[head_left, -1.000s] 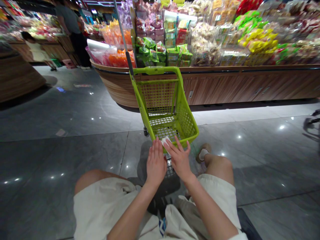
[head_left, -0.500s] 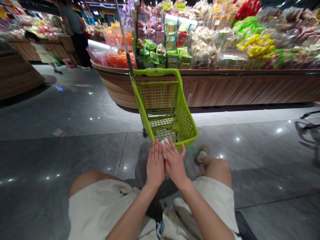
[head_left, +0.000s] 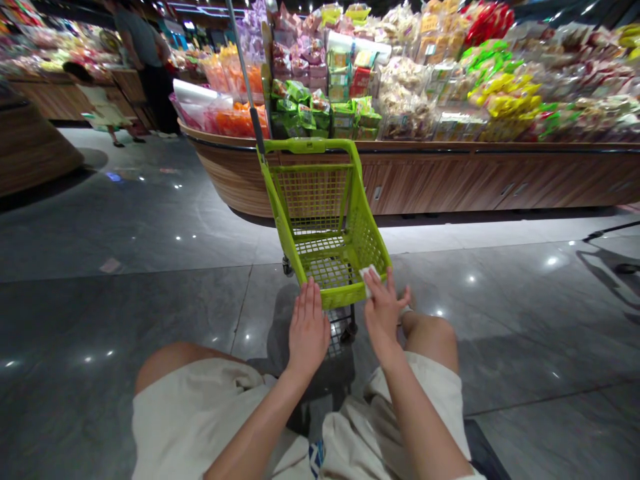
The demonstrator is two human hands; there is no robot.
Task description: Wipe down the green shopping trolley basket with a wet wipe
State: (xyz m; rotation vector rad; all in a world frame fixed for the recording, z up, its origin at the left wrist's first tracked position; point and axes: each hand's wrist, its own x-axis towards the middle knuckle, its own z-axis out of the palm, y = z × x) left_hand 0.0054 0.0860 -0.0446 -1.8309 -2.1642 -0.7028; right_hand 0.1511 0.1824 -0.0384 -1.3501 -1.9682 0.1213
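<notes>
A green plastic shopping cart point(head_left: 371, 244) stands before my knees, its basket bare inside and its near rim closest to me. My left hand point(head_left: 310, 330) lies with straight fingers against the near rim at its left corner and holds nothing I can see. At the right corner of that rim, my right hand point(head_left: 384, 312) presses a small white wipe point(head_left: 369, 280) to the plastic under its fingers. The thumb side of the wipe is partly hidden by the hand.
Behind the cart runs a wooden display counter point(head_left: 430, 179) heaped with bagged snacks point(head_left: 507, 100). A standing person point(head_left: 143, 60) and a smaller person point(head_left: 100, 100) are at the far left. Dark metal legs point(head_left: 607, 233) reach in at the right edge over the shiny grey floor point(head_left: 165, 300).
My right hand has slid right along the near rim with the wipe, away from my left hand. My left hand stays near the left corner. The smaller person behind has shifted right.
</notes>
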